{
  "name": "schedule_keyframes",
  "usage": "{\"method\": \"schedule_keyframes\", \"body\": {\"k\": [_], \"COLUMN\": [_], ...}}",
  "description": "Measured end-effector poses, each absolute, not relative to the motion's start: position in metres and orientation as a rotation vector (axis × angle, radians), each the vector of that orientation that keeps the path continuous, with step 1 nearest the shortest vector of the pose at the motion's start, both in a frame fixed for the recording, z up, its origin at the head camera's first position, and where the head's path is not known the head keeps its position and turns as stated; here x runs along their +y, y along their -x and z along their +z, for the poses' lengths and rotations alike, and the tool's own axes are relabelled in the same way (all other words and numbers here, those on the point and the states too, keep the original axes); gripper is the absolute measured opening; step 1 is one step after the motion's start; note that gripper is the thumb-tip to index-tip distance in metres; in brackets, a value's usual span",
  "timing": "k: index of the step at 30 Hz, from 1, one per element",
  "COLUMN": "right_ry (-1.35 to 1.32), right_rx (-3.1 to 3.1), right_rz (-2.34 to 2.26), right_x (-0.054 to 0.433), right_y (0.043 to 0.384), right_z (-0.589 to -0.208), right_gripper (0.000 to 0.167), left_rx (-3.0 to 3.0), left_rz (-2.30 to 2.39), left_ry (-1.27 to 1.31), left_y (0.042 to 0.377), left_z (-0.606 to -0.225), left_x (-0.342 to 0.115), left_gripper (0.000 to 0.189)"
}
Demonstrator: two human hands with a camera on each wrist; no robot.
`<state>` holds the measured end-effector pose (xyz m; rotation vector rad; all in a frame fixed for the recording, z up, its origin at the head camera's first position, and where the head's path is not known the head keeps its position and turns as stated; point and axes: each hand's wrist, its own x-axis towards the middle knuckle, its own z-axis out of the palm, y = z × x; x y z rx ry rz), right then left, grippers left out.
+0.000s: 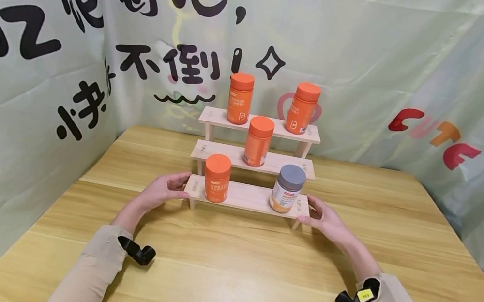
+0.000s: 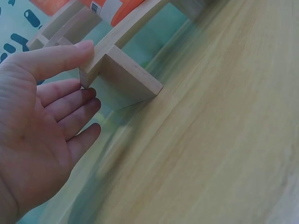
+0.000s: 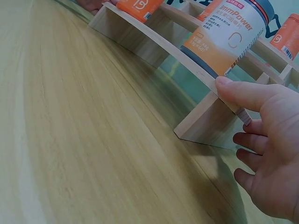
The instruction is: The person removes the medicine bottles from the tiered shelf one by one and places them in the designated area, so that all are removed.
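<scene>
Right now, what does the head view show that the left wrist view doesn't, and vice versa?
Only the head view: the right hand, the grey-lidded bottle and the colourful CUTE lettering.

Only the left wrist view: a barcode on the lowest orange bottle, and the broad outer face of the left front leg.

Both: the left hand gripping the three-tier wooden rack, and the wood-grain table.

- Orange jars with orange lids (image 1: 258,143): four
- Grey-lidded ImmPower jar (image 1: 287,189): one
- Three-tier wooden display stand (image 1: 247,196): one
- Hands (image 1: 162,193): two
- Black wrist cameras (image 1: 141,253): two
- Wooden table (image 1: 231,266): one
</scene>
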<state>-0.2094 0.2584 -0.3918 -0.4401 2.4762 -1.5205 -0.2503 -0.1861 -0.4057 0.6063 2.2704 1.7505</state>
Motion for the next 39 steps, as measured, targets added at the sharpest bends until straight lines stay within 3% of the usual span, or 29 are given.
{"method": "schedule_keyframes", "body": {"k": [10, 22, 31, 39], "right_ry": [0.559, 0.332, 0.293, 0.34], "right_rx": [2.573, 2.728, 2.83, 2.821], "right_rz": [-1.533, -1.375, -1.348, -1.468], "right_x": [0.276, 0.3, 0.28, 0.241], "right_y": [0.213, 0.231, 0.254, 0.274], "right_z": [-0.377, -0.285, -0.231, -0.21], "right_gripper": [0.066, 0.078, 0.085, 0.081], "left_rx": [2.162, 2.151, 2.122, 2.1], "left_rz": [1.772, 1.748, 1.705, 1.724], "left_ry": [-0.655, -0.64, -0.659, -0.681], "left_y": [0.251, 0.254, 0.254, 0.254], "left_z": [-0.401, -0.399, -0.396, -0.396], "left_x": [-0.179, -0.181, -0.184, -0.184], "left_gripper": [0.083, 0.079, 0.079, 0.079]}}
